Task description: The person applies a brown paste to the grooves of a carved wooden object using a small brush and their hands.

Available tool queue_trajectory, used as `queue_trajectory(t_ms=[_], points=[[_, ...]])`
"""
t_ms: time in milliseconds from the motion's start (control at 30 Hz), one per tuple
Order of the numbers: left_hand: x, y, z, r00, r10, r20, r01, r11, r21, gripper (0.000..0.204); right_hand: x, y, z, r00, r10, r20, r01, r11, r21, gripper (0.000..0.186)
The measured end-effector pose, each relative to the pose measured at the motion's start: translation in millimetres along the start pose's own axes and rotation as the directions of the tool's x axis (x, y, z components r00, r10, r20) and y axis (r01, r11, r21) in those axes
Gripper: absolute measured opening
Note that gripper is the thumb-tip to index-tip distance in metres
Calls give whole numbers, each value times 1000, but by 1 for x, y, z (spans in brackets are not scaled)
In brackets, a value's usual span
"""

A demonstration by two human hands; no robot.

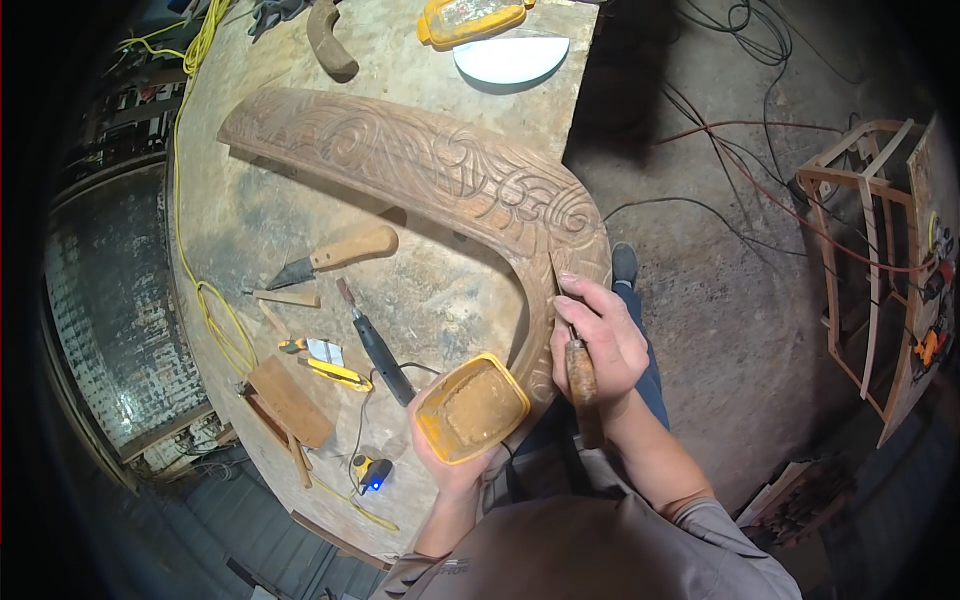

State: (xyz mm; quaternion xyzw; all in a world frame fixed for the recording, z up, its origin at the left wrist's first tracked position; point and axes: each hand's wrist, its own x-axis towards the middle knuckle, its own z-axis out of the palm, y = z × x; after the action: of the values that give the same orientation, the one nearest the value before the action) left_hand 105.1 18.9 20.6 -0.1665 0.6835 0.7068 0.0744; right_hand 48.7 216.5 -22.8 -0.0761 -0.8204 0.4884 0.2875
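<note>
My left hand (455,470) is wrapped round a yellow plastic tub (432,440) with brown paste or powder inside. Closed on a worn wooden handle, my right hand (608,340) holds a knife-like tool (583,385) with a thin narrow blade. Its tip touches or lies just above a curved, carved wooden piece (420,150), near the bend below the scrollwork; which of the two I cannot tell. This piece stretches across the table, and its near arm curves down towards my body, partly hidden by the tub and my right hand.
On the table (240,220) lie a wooden-handled trowel (350,248), a black corded tool (380,355), a yellow utility knife (337,374) and a wooden block (290,400). Farther off are a yellow container (470,20) and a white half-disc (512,60). Cables cross the floor near a wooden frame (870,250).
</note>
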Motion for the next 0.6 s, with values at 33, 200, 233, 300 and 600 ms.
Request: queue_trajectory(t_ms=[33, 200, 233, 300, 600], points=[[0, 0, 0, 1000, 8, 5, -8, 1000, 1, 89, 0, 0, 0, 1000, -3, -2, 3, 1000, -3, 28], [1, -4, -13, 999, 39, 11, -39, 999, 17, 90, 11, -18, 2, 993, -39, 115, 57, 985, -162, 29], [0, -3, -15, 999, 48, 14, -48, 998, 31, 90, 14, -23, 4, 991, -2, 131, 29, 979, -203, 29], [-1, 3, -15, 999, 27, -20, -27, 999, 25, 92, 19, -30, 8, 992, 10, 124, 21, 968, -250, 29], [-13, 11, -60, 965, -39, -258, -8, 984, -179, 103, 23, -41, 5, 996, 86, 38, -73, 963, -261, 32]])
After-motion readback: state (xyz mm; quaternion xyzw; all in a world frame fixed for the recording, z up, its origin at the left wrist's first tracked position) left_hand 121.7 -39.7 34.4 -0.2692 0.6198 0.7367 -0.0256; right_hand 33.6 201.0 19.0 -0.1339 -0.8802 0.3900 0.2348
